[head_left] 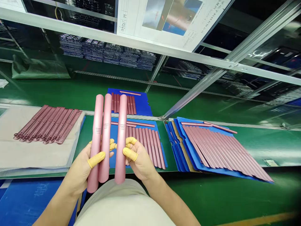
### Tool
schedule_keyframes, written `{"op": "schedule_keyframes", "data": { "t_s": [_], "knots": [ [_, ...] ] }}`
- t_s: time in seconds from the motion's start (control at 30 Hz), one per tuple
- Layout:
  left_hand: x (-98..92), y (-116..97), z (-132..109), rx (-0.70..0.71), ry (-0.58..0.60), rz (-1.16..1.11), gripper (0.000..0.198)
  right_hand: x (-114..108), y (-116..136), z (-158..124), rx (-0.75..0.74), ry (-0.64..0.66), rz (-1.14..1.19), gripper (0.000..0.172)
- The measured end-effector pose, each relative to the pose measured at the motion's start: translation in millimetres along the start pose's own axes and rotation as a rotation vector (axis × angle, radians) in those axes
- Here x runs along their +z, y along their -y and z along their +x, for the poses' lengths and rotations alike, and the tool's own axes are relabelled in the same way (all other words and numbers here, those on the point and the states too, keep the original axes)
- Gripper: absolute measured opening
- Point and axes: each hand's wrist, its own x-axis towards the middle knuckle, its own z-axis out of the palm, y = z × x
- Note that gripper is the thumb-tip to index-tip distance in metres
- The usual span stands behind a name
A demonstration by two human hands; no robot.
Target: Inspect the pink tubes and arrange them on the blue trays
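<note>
Two long pink tubes with rounded ends are gripped in my left hand, side by side and nearly upright. My right hand pinches a third pink tube just to their right, thumb in front. Yellow finger cots cover several fingertips on both hands. Behind the held tubes, a blue sheet on the green bench carries a row of similar pink pieces, with a couple lying crosswise above them. Parts of this row are hidden by my hands and the tubes.
On the left, pink slotted strips lie on a white padded sheet. To the right, many pink pieces rest on stacked blue boards. Another blue sheet with pink pieces sits behind. A metal frame post rises at the bench edge.
</note>
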Motion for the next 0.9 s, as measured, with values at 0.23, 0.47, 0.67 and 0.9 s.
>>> {"op": "schedule_keyframes", "data": {
  "t_s": [0.23,0.47,0.67,0.9],
  "knots": [
    [3.2,0.5,-2.5,-0.031,-0.018,-0.009,0.049,-2.0,2.3,-0.8,0.019,0.037,0.03,0.034],
    [5.6,-3.8,-8.5,-0.053,-0.029,-0.016,0.048,0.3,3.9,-3.0,-0.024,0.108,0.041,0.029],
    [4.5,-5.5,-9.4,-0.058,-0.003,-0.036,0.051,2.8,5.3,-2.9,-0.009,0.101,0.03,0.032],
    [-13.4,-3.7,-7.1,-0.107,0.02,-0.078,0.047,2.3,-2.4,2.9,0.064,0.099,0.0,0.035]
  ]
}}
